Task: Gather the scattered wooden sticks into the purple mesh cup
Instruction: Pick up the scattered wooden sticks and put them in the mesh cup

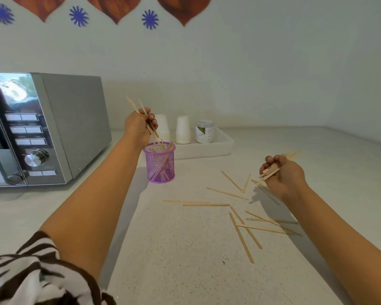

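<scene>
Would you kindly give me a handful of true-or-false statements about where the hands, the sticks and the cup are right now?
1. The left hand holds several sticks above the purple mesh cup. True.
2. The purple mesh cup is empty. False: sticks already stand inside it.
3. The right hand is open and holds nothing. False: it grips a bundle of sticks.
4. Loose sticks lie scattered on the counter. True.
5. The cup stands to the left of the microwave. False: it stands to the right of it.
</scene>
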`<act>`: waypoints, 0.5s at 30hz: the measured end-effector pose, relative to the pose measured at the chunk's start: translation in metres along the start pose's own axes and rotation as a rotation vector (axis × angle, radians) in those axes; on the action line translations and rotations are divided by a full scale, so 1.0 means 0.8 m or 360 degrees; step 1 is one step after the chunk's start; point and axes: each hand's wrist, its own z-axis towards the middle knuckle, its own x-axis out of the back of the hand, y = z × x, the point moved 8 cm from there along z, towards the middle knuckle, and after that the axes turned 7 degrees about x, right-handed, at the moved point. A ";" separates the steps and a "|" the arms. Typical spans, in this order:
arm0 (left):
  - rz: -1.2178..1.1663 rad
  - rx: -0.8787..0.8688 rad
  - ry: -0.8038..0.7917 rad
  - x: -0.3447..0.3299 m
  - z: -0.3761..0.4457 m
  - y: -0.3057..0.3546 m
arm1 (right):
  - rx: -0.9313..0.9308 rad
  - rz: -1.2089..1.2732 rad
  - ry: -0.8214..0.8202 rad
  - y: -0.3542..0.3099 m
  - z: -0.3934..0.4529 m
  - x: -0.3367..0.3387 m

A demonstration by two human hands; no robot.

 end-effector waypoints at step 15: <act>0.0964 -0.0043 0.0098 -0.001 0.021 -0.023 | -0.0023 0.0037 0.0039 0.008 -0.004 0.000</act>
